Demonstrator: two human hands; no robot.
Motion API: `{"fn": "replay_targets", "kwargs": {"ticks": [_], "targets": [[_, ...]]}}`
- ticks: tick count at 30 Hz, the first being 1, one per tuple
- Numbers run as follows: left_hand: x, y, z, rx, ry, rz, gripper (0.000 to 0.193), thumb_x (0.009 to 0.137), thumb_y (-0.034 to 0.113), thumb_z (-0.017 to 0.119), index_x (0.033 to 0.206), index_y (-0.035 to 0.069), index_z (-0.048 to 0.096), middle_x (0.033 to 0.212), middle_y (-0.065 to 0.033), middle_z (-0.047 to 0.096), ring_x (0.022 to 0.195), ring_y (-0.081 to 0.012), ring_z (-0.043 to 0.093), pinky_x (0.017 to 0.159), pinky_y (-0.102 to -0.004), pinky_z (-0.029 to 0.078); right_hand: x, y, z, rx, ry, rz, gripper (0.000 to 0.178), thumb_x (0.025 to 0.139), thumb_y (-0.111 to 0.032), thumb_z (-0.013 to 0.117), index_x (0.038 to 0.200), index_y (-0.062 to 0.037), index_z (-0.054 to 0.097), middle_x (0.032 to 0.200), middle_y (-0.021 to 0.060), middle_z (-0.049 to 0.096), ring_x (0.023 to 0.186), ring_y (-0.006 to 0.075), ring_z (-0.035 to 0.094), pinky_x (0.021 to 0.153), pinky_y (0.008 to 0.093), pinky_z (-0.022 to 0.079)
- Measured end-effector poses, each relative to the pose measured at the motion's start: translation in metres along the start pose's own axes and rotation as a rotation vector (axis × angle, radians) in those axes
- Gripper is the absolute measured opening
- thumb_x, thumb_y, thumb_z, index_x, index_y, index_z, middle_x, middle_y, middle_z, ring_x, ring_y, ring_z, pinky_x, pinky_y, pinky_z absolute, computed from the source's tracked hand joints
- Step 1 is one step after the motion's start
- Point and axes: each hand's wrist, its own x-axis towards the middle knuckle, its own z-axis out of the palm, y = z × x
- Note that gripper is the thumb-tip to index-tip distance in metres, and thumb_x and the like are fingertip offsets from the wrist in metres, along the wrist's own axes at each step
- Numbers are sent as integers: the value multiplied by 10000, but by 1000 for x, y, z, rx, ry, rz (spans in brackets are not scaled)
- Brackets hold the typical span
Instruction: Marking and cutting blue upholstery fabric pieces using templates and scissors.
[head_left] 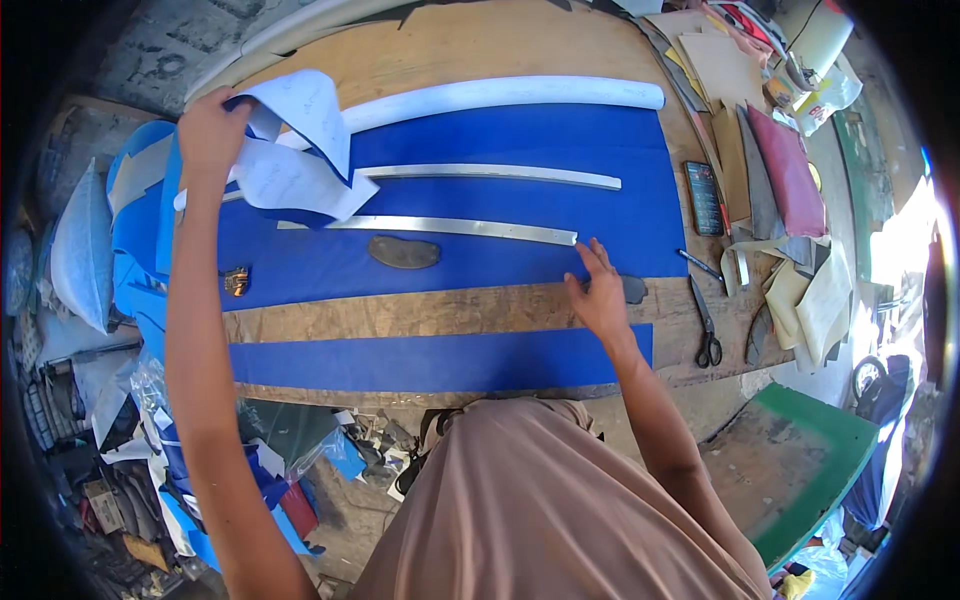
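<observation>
My left hand (210, 135) is raised at the left side of the table, closed on a folded strip of blue sheet material (310, 180) whose white backing shows. The strip hangs over the left ends of two metal bars. Fingers apart and holding nothing, my right hand (603, 303) hovers at or rests by the right end of the nearer flat metal bar (470, 230). A dark grey piece (634, 290) lies partly behind that hand. Under the bars spreads a large blue sheet (520, 135), and a larger dark grey rounded piece (404, 252) lies on it.
Beyond the bars lies a white roll (520, 93). A separate blue strip (430, 362) runs along the table's near edge. To the right are a phone (704, 198), a pen (699, 265), black scissors (707, 325) and material scraps (815, 300). Blue offcuts (140, 235) heap at the left.
</observation>
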Motion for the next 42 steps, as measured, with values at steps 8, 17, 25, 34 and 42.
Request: {"fn": "replay_targets", "kwargs": {"ticks": [8, 17, 25, 34, 42], "targets": [[-21, -60, -6, 244, -171, 195, 630, 1029, 565, 501, 968, -4, 763, 990, -273, 737, 980, -449, 703, 850, -554, 554, -91, -51, -4, 111, 187, 6, 550, 859, -85, 741, 1386, -13, 603, 1436, 342, 554, 1372, 487, 513, 1132, 478, 450], [-72, -53, -95, -399, 377, 421, 321, 972, 361, 717, 915, 45, 706, 827, -156, 664, 760, -369, 637, 685, -433, 506, -130, -137, -12, 557, 5, 268, 448, 1026, -246, 659, 1389, 9, 603, 1309, 228, 694, 1189, 344, 695, 988, 411, 556], [-298, 102, -63, -879, -54, 1032, 409, 757, 343, 847, 1049, 97, 701, 941, -52, 616, 887, -283, 639, 722, -400, 537, -134, -190, 41, 2070, -230, -43, 599, 1078, -503, 491, 1390, 5, 539, 1289, 180, 681, 1192, 323, 662, 1030, 490, 534], [-385, 107, 109, -1003, -516, 519, 580, 848, 192, 824, 1363, 37, 607, 1330, -188, 638, 1244, -387, 603, 1053, -440, 488, -161, -64, 84, 1439, 491, 615, 401, 938, -60, 678, 1321, -38, 557, 1207, 129, 674, 1144, 316, 669, 996, 507, 551], [-411, 141, 114, -776, -585, 505, 733, 713, 292, 918, 1333, 15, 644, 1288, -200, 647, 1199, -375, 605, 1005, -461, 500, -175, -84, 28, 1763, 591, 339, 438, 939, -47, 651, 1353, -85, 512, 1231, 122, 645, 1148, 309, 664, 1004, 503, 561]]}}
